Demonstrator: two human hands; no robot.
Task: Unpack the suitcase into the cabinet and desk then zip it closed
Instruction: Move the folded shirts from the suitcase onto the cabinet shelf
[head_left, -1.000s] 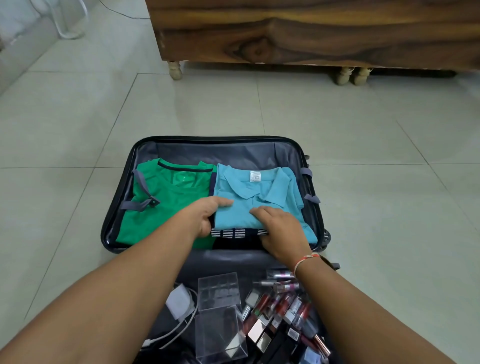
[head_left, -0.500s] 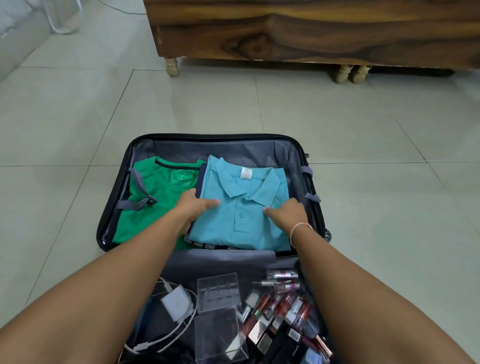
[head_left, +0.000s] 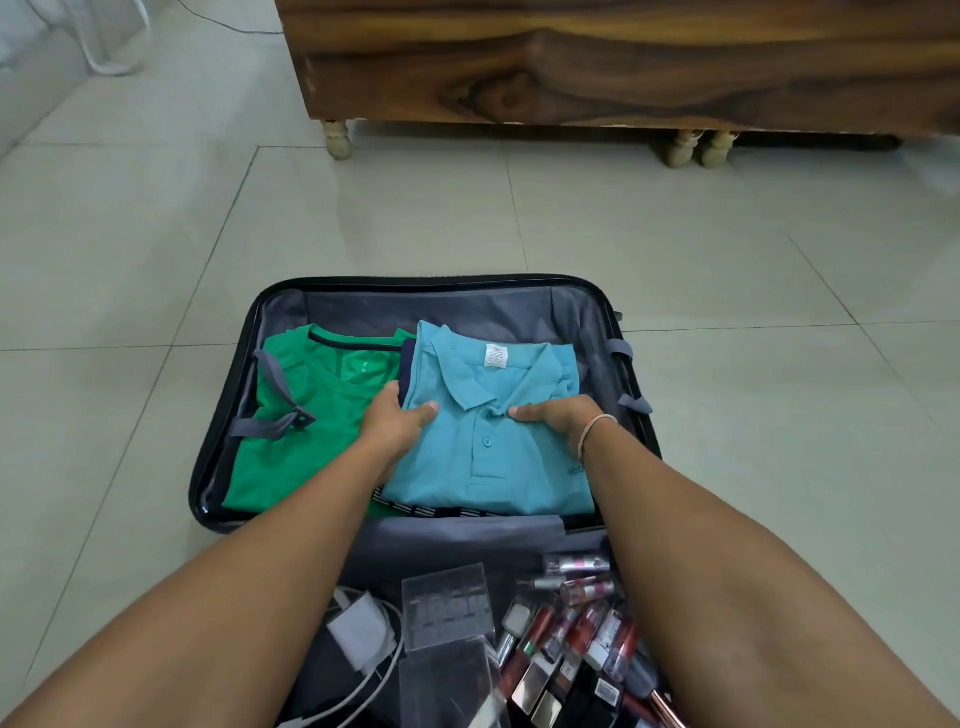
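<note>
An open dark suitcase (head_left: 270, 306) lies on the tiled floor. In its far half a folded green t-shirt (head_left: 311, 415) lies on the left, and a stack topped by a folded light-blue polo shirt (head_left: 493, 415) lies on the right. My left hand (head_left: 397, 421) grips the stack's left edge, thumb on top and fingers underneath. Gripping the right side is my right hand (head_left: 558, 418), with its thumb on the polo. A dark striped garment (head_left: 447, 512) shows under the polo. The near half holds a white charger with cable (head_left: 361, 631), a clear plastic box (head_left: 449, 613) and several cosmetics (head_left: 576, 623).
A dark wooden cabinet (head_left: 623, 62) on short turned legs stands across the floor beyond the suitcase. Grey straps (head_left: 280, 410) lie over the green t-shirt. Pale tiled floor surrounds the suitcase on all sides.
Both hands shifted from the stack's near edge to its sides and took hold. The polo stack has lifted and moved slightly toward me.
</note>
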